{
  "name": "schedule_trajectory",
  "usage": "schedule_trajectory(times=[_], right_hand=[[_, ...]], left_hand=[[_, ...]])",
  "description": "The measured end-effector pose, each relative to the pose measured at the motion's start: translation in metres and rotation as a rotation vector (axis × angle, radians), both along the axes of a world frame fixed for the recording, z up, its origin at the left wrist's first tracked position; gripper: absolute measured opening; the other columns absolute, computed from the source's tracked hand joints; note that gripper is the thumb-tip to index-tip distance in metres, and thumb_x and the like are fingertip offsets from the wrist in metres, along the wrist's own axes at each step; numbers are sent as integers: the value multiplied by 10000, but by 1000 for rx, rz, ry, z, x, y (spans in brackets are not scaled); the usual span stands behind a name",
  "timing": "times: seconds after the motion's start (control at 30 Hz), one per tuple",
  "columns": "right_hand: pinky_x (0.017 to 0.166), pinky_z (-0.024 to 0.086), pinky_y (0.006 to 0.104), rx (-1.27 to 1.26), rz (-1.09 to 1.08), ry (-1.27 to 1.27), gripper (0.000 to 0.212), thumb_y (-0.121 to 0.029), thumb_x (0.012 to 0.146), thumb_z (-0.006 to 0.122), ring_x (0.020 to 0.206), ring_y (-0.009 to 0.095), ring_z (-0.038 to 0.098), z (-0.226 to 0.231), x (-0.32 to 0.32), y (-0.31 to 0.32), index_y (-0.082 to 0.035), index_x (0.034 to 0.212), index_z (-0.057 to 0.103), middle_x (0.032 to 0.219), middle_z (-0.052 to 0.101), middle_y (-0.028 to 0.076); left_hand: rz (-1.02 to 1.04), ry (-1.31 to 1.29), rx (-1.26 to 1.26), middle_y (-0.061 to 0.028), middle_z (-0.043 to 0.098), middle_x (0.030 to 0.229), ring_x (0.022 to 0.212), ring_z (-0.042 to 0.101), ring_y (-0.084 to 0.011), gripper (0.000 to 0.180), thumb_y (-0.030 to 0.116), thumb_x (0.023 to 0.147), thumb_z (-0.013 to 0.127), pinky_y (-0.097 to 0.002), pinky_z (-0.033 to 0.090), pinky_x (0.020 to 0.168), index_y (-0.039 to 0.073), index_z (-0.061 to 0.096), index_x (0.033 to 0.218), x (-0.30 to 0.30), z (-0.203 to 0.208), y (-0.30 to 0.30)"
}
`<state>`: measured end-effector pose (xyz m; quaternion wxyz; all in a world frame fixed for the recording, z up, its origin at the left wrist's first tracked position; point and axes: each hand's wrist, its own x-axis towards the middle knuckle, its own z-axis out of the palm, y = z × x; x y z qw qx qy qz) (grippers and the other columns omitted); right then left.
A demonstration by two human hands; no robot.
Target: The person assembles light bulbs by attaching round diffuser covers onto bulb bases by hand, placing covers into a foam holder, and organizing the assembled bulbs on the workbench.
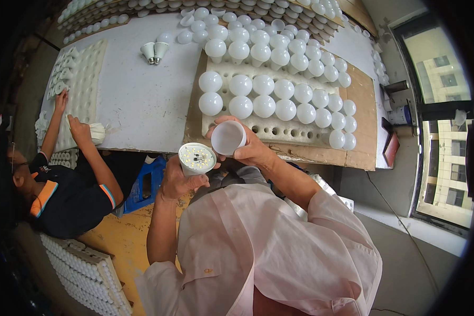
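Note:
My left hand is wrapped round an LED bulb base, its round board of small yellow LEDs facing up. Close beside it, my right hand grips a white bulb cover, its hollow open side turned toward me. Cover and base are near each other, and I cannot tell if they touch. Just beyond my hands, a pale foam tray with rows of holes holds several round white bulbs standing upright. Some holes along its near edge show no bulb.
Cardboard lies under the foam tray. Two bulb bases and loose white covers lie farther back on the white table. At left, a co-worker reaches over another foam tray. A blue stool stands below.

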<state>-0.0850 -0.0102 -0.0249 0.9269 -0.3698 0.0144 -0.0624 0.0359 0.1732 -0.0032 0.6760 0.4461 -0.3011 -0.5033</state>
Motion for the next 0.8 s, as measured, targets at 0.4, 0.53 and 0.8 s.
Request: schedule_trajectory(times=[0.4,0.53,0.8], right_hand=[[774,500,314,-98,45,10,759,-170,676,774,1038,185,546,7,-8,-3,-94,1315,372,1196,539,114],[867,472,341,-370,33,34,753,-174,670,789,1064,193,543,17,-13,-5,-78,1303,392,1185,545,99],[890,464,404,-1353,173,9,813,-261,652,823,1072,318,561,55,-13,3,-48,1309,394,1192,534,139]], left_hand=[[-22,18,47,-260,653,954,577,635,-136,588,232,711,778,-224,504,466,-125,516,1098,-11,1,-4],[-53,8,75,-146,670,963,680,636,-140,462,168,736,752,-251,521,523,-85,571,1079,-11,4,2],[-253,-217,413,-88,648,810,621,600,-122,429,190,670,801,-255,490,521,-41,620,982,1,29,1]])
